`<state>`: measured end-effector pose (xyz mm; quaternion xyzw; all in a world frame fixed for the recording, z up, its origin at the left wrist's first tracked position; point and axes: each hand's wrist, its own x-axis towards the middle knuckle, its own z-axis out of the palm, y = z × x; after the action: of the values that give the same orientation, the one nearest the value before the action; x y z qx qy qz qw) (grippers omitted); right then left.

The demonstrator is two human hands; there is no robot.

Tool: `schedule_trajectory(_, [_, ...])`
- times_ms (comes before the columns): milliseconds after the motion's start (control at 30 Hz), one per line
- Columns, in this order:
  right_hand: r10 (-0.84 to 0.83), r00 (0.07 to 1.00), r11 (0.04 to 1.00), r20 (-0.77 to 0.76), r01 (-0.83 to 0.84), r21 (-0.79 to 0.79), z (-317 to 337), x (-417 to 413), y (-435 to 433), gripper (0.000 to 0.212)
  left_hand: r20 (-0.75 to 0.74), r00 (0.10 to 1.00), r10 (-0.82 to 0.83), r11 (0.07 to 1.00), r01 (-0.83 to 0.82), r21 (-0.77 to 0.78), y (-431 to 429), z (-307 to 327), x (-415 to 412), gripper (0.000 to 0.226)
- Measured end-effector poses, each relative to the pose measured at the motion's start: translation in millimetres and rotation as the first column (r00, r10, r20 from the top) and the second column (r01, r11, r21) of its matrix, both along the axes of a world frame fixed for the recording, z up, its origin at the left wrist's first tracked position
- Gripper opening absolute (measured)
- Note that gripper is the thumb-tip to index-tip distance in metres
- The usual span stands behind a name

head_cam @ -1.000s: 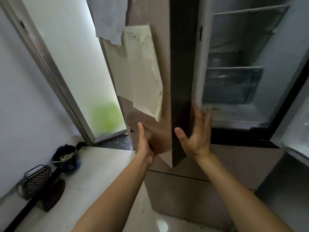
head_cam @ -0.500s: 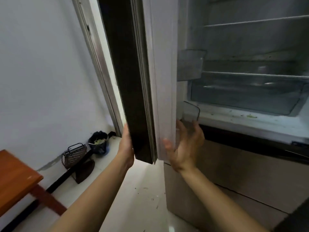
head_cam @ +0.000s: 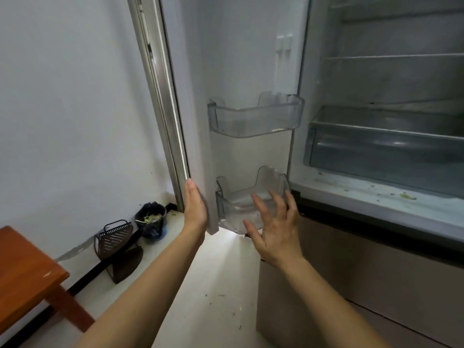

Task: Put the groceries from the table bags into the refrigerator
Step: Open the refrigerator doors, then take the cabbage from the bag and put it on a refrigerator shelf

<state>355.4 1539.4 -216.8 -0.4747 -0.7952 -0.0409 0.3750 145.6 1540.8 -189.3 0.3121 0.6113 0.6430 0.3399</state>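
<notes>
Fridge door [head_cam: 226, 59] swung wide open, inner face toward the camera; long axis vertical, hinge side on the right against the fridge [head_cam: 376, 187], free edge on the left. Left hand [head_cam: 195, 209] flat against the door's lower free edge, fingers straight and together, pointing up; palm on the edge, not wrapped around it. Right hand [head_cam: 275, 228] open, fingers spread, holding nothing; it sits in front of the lower door bin [head_cam: 241, 207]; contact with the bin can't be told. Upper door bin [head_cam: 256, 116] clear plastic, long axis horizontal, nothing in it. Fridge interior visible to the right: wire shelf [head_cam: 391, 56], clear drawer [head_cam: 386, 149] below it, bits of green debris on the ledge [head_cam: 376, 194]. No groceries or bags in view. Left of frame: corner of a wooden table [head_cam: 27, 277]; a wire basket [head_cam: 114, 237] and a small black bin [head_cam: 150, 219] on the floor by the wall.
</notes>
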Motion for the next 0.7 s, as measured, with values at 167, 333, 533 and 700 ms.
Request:
schedule_trajectory(167, [-0.070, 0.997, 0.997, 0.012, 0.070, 0.037, -6, -20, 2, 0.063, 0.010, 0.998, -0.063, 0.997, 0.063, -0.046, -12, 27, -7, 0.109])
schedule_trajectory(333, [-0.072, 0.997, 0.997, -0.043, 0.072, 0.005, -10, -37, -4, 0.071, -0.052, 0.987, -0.155, 0.982, 0.148, -0.116, -40, 42, -11, 0.083])
schedule_trajectory(533, [-0.066, 0.981, 0.996, -0.184, 0.055, -0.066, -19, -74, -17, 0.084, -0.466, 0.882, -0.065, 0.994, 0.016, -0.108, -113, 30, -32, 0.058])
schedule_trajectory(700, [-0.029, 0.971, 0.985, -0.239, -0.013, -0.174, -29, -120, -48, 0.095, -0.740, 0.669, -0.070, 0.940, -0.204, -0.273, -193, -10, -94, 0.067])
